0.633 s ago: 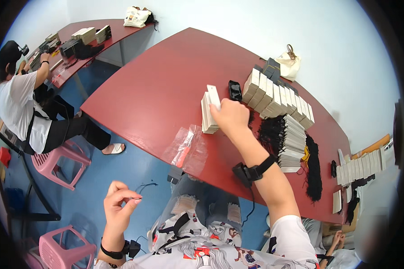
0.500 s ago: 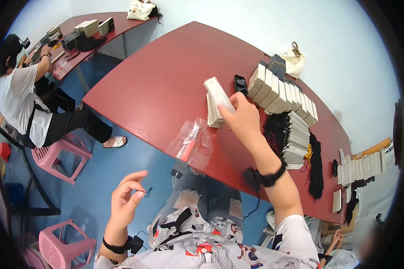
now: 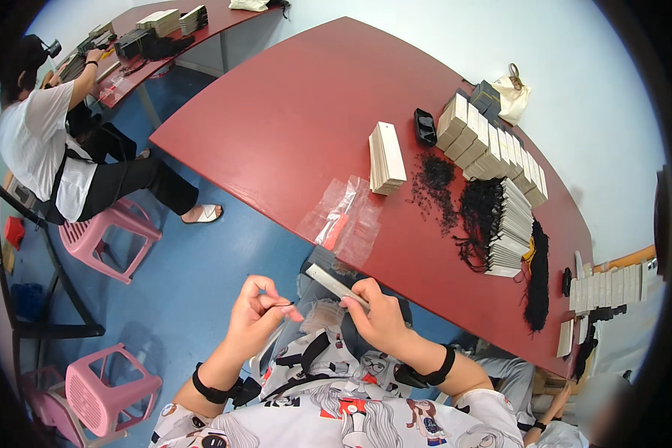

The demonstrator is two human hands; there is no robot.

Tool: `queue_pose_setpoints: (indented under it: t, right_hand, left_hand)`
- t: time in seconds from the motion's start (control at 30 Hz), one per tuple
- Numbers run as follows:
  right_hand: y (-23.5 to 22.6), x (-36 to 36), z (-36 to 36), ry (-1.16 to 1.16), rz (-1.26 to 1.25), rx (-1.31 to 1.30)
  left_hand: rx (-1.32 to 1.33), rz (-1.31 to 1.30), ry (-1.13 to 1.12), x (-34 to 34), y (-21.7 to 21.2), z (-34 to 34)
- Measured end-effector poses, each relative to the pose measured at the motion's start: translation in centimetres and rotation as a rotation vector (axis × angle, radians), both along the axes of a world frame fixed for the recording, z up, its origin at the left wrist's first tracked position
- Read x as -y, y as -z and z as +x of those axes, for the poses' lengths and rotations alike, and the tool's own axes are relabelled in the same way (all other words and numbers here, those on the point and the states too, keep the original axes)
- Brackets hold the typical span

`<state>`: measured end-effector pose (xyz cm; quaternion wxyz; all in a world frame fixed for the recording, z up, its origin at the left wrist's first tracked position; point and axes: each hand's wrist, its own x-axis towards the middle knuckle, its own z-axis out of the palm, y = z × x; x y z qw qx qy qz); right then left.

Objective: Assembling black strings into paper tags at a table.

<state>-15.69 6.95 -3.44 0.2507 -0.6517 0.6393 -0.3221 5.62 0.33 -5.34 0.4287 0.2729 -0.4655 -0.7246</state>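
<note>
Now the pale card (image 3: 334, 284) sits pinched in the right hand's fingers (image 3: 360, 300).

Far left: seated person in white top (image 3: 33, 142) at second red table (image 3: 201, 26). Near left: two pink plastic stools (image 3: 112, 390) (one partly hidden).

Counters: two, both red, the near one (image 3: 276, 127) and a far one (image 3: 224, 15). Pink plastic stools: two, one (image 3: 108, 384) low left of the fingers, one (image 3: 104, 235) under a seated person (image 3: 52, 142). Clear plastic bags (image 3: 343, 220): a few overlapping, number unclear. Loose card stacks: one (image 3: 387, 157). Small black cases: one (image 3: 425, 127). Cream cloth bags: one (image 3: 511, 93).
</note>
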Motion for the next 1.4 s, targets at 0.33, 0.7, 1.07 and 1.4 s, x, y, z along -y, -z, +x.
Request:
queue_pose_setpoints:
  t: [0.33, 0.7, 1.07, 1.4]
  right_hand:
    - [0.9, 0.2, 0.2, 0.068, -0.022, 0.058]
    - [1.8, 0.5, 0.1, 0.065, -0.053, 0.019]
    - [2.6, 1.0, 0.3, 0.051, -0.081, -0.012]
    - [2.9, 1.0, 0.1, 0.059, -0.023, 0.003]
  left_hand:
    - [0.05, 0.071, 0.192, 3.6, 1.9, -3.3]
    - [0.11, 0.175, 0.19, 5.0, 5.5, -2.2]
    - [0.13, 0.016, 0.412, 3.6, 5.3, -1.0]
    - [0.509, -0.269, -0.035, 1.3, 3.4, -4.6]
